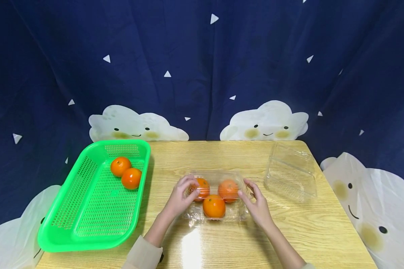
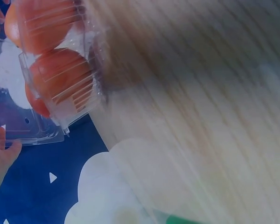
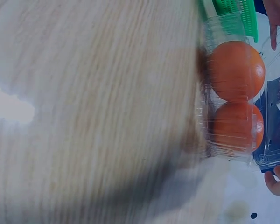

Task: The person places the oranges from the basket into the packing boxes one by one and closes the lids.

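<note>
A clear plastic clamshell box (image 1: 195,216) sits mid-table with three oranges inside: a front orange (image 1: 214,206), a back right orange (image 1: 228,190) and a back left orange (image 1: 203,188). Its clear lid (image 1: 219,174) is raised at the back, tilted over the rear oranges. My left hand (image 1: 181,196) pinches the lid's left edge; the left wrist view shows the thumb (image 2: 13,150) on that edge. On the other side, my right hand (image 1: 258,208) holds the right edge between thumb and fingers. In the right wrist view, two oranges show through the box wall.
A green perforated basket (image 1: 109,244) stands at the left with two oranges (image 1: 131,178) near its right wall. Another clear plastic box (image 1: 291,172) lies open at the back right. Behind the wooden table (image 1: 323,231) hangs a dark blue curtain (image 1: 195,56) with cloud prints.
</note>
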The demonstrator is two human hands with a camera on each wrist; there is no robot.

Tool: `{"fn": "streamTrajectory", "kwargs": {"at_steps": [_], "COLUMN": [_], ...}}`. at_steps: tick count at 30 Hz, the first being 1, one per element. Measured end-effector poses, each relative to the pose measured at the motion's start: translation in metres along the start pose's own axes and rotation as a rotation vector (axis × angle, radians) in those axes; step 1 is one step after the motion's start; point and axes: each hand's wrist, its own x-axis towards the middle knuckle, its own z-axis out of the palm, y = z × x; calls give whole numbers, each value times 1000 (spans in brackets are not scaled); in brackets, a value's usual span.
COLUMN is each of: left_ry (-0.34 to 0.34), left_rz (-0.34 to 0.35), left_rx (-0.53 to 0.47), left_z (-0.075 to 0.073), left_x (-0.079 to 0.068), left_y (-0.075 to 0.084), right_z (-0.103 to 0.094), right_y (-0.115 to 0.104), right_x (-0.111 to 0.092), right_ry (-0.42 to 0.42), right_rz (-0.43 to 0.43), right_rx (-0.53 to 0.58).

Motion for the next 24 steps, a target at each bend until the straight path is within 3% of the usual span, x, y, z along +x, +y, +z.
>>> {"fn": "streamTrajectory", "kwargs": {"at_steps": [10, 18, 24], "left_ry": [-57, -62, -62], "left_rz": [92, 202, 250], "left_rx": [106, 189, 227], "left_z": [1, 4, 6], "left_x": [-11, -19, -23], "left_y": [-2, -10, -12], "right_z": [0, 1, 3], "right_y": [11, -11, 8], "right_x": [-7, -19, -20], "right_ry": [-10, -17, -14], "right_rz": [-59, -97, -138], "right_rx": [-10, 18, -22]}}
